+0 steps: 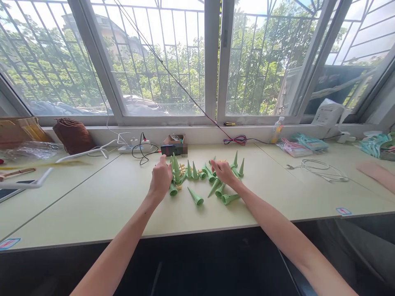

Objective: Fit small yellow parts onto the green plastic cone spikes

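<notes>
Several green hollow plastic cone spikes (195, 196) lie and stand in a loose group on the pale table, with small yellowish pieces (182, 169) among them. My left hand (160, 177) is at the left side of the group, right beside an upright cone (175, 169). Its fingers curl away from view, so anything in them is hidden. On the right, my right hand (224, 172) is closed above the cones, and a bit of green plastic shows at its fingertips. Under its wrist lies another cone (230, 199), its wide end facing me.
A phone (168, 150) leans before a small open box (174, 138) at the back. Cables, a power strip (131, 148) and a bottle (278, 128) line the windowsill side. At right are a white cable (324, 169) and another person's blurred arm (378, 174).
</notes>
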